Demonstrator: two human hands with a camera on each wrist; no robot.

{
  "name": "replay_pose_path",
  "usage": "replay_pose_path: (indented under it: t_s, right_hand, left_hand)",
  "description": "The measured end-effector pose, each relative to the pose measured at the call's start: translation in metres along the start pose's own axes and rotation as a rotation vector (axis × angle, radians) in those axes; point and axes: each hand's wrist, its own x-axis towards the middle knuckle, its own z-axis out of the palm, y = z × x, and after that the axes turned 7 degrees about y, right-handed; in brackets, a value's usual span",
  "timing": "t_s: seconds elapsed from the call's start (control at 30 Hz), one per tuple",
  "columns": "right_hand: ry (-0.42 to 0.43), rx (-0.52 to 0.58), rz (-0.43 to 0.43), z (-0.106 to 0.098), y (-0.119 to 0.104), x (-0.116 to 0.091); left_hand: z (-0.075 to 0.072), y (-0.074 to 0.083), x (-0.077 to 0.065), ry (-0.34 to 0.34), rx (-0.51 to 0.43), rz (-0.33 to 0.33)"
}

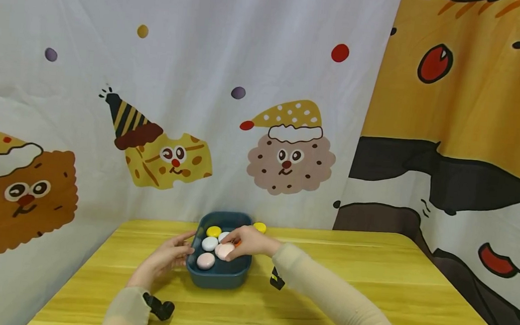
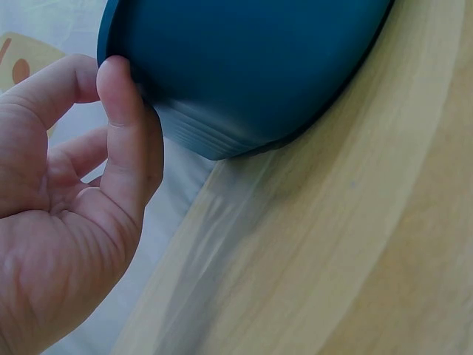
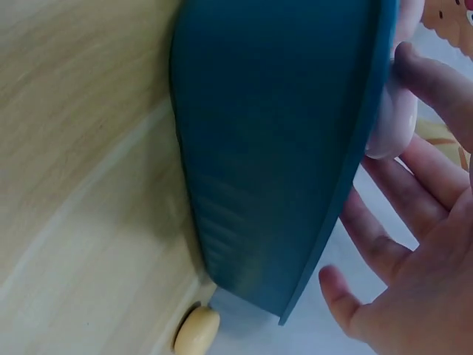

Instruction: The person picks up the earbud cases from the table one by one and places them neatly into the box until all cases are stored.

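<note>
A dark blue tub [image 1: 217, 280] with rounded corners stands on the table and contains several smooth, rounded disc-like pieces. My left hand [image 1: 169, 257] holds the tub's left rim, its thumb and a finger at the edge [image 2: 103, 33] in the left wrist view. Over the tub's inside, my right hand [image 1: 247, 241] pinches a pale pink rounded piece [image 1: 224, 251], also visible as a pink piece [image 3: 395, 122] above the rim in the right wrist view. Near it in the tub are another pink piece [image 1: 205, 261], a white piece [image 1: 210, 243] and a yellow piece [image 1: 213, 231]. Something orange is partly hidden by my right hand.
A yellow piece [image 1: 260, 227] lies on the wooden table [image 1: 347, 269] behind the tub's far right corner. Right behind the table's far edge hangs a white curtain [image 1: 224, 155] with cartoon prints. Black wrist cameras are strapped to both sleeves.
</note>
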Motion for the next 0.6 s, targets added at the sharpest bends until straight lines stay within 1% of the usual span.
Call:
replay_pose_path:
  t_s: [0.17, 0.23, 0.3, 0.4, 0.6]
  right_hand:
    - [-0.004, -0.132, -0.023, 0.007, -0.002, 0.001]
    - [-0.011, -0.153, -0.029, 0.009, -0.002, 0.0]
    - [-0.014, -0.146, -0.036, 0.009, -0.003, -0.001]
    - [0.004, -0.111, -0.036, 0.008, -0.003, -0.002]
    - [0.044, 0.02, 0.003, -0.003, -0.001, -0.004]
  left_hand:
    - [0.001, 0.001, -0.001, -0.009, -0.002, 0.007]
    - [0.001, 0.001, -0.002, -0.007, -0.001, 0.006]
    - [0.001, 0.001, -0.001, -0.006, 0.0, 0.006]
    - [0.001, 0.001, -0.001, -0.004, 0.004, 0.004]
    - [0.0, 0.0, -0.001, -0.004, 0.008, 0.008]
